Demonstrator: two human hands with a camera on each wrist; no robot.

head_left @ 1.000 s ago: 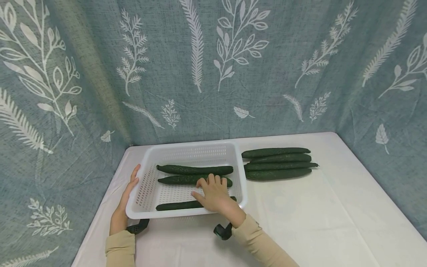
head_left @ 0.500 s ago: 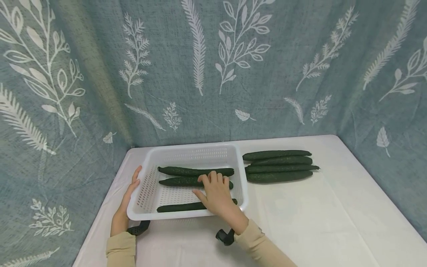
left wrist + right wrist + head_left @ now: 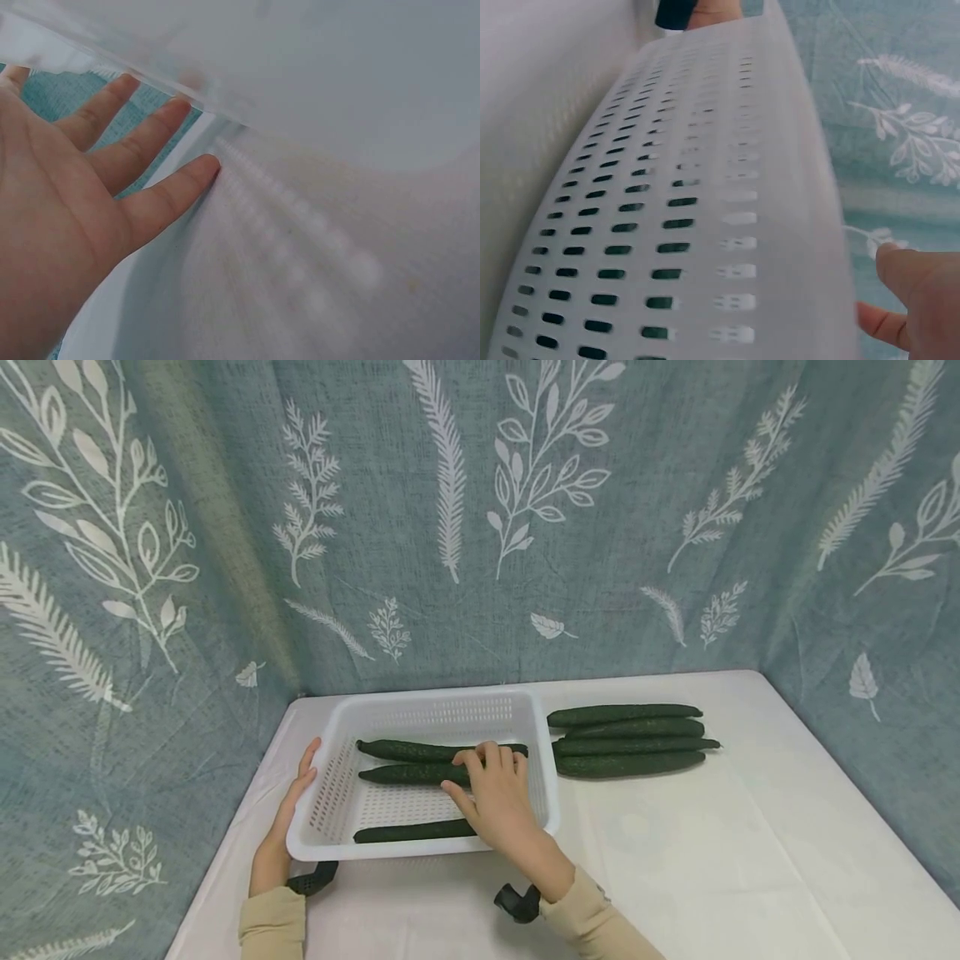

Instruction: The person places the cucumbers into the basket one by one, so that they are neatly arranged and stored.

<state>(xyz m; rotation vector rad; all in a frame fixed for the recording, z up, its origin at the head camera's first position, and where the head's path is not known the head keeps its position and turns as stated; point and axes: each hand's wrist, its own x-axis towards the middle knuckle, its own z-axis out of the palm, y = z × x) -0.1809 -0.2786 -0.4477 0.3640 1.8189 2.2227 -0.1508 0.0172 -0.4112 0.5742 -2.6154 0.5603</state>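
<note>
Three long dark green cucumbers lie crosswise in a white perforated basket (image 3: 423,852). My right hand (image 3: 502,802) reaches over the basket's near rim, its bent fingers spread over the right part of the middle cucumber (image 3: 408,774). Whether the fingertips touch it is hidden. Behind it lies the back cucumber (image 3: 405,750), and the front cucumber (image 3: 408,832) runs along the near wall, its right end covered by my hand. My left hand (image 3: 281,814) rests against the basket's left side, fingers extended; in the left wrist view, the palm and spread fingers (image 3: 154,150) lie beside the white plastic.
Several more cucumbers (image 3: 633,746) lie side by side on the white tablecloth (image 3: 712,860), just right of the basket. A patterned blue-green curtain (image 3: 450,635) hangs behind and along both sides of the table.
My right hand has slid slightly right over the middle cucumber and now covers its right end. The cucumbers stay in place in the basket. My left hand keeps its place.
</note>
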